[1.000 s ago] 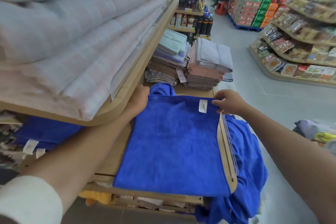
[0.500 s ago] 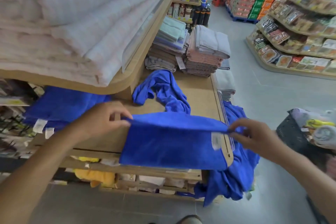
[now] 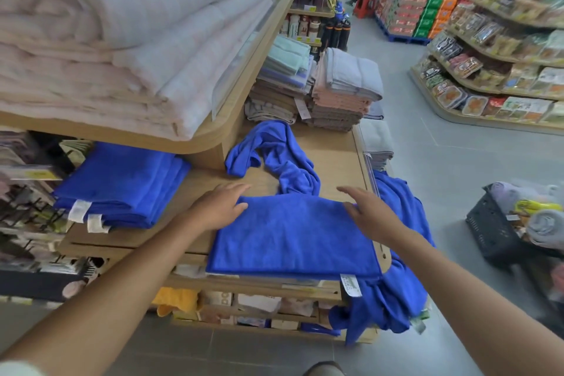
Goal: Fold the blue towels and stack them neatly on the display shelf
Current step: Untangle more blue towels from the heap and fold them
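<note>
Left hand (image 3: 219,207), right hand (image 3: 369,214) flat, fingers straight, pressing folded blue towel (image 3: 293,241) on display shelf (image 3: 335,156). Right of right hand: dark basket (image 3: 491,235), rolled grey towels (image 3: 543,223) inside. Folded towel smooth, rectangular, white tag (image 3: 351,285) hanging at near edge. Beyond fingertips: crumpled blue towel (image 3: 283,159).

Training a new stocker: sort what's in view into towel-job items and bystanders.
Job: folded blue towel under left hand and right hand; blue stack; crumpled blue towel; blue towels hanging off the edge; display shelf.
Bystanders: pale quilts; grey and pink towel stacks; black basket; snack shelves.
</note>
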The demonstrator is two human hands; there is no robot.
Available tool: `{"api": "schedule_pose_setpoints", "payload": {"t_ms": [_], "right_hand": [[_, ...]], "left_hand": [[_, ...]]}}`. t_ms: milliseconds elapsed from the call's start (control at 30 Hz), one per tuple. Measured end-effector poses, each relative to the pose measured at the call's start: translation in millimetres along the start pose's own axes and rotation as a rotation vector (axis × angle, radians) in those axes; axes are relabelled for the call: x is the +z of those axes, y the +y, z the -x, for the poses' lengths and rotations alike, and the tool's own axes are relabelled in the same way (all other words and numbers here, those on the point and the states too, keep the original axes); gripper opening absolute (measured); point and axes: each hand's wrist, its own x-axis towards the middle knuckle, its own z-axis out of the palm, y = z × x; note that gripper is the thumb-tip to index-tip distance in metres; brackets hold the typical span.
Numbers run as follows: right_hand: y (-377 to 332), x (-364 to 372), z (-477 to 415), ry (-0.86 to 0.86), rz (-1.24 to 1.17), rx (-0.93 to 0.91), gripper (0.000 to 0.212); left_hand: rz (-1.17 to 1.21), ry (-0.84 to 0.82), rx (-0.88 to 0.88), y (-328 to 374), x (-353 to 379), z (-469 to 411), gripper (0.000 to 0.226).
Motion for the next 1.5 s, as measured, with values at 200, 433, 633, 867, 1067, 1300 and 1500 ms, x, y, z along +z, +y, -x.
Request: {"api": "schedule_pose_setpoints", "payload": {"t_ms": [200,433,633,867,1067,1300,1500], "right_hand": [[-0.1,-26.3,-15.4,-0.318,0.313,0.043,0.017],[-16.3,-96.5,46.1,-0.431,-0.272,-0.034,0.021],[-11.3,-76.3,57.2,-0.667,-0.33,0.151,0.022],[-13.3,5.3,11.6,-0.542,0.02,0.285,0.034],[4.1,15.5,-31.4,-0.094,-0.18,0.358,0.032],[18.0,27.8,-35.8,0.053,-0.423,0.599,0.063],[15.9,40.8,1.3,-0.066,-0.249,0.494,0.057]], "left_hand": [[-0.069,-0.025,0.05,-13.3,-21.7,-11.8,0.017],[0.603,-0.28,0.136,-15.8,-85.7,67.5,0.026],[0.8,-0.467,-0.061,-32.3,-63.5,86.4,0.023],[0.731,-0.344,-0.407,-49.8,2.2,49.6,0.008],[0.746,0.176,-0.401,-41.4,1.6,2.8,0.015],[0.822,0.167,-0.588,-49.6,3.4,12.1,0.031],[0.72,0.146,-0.518,-47.7,17.6,43.5,0.051]]}}
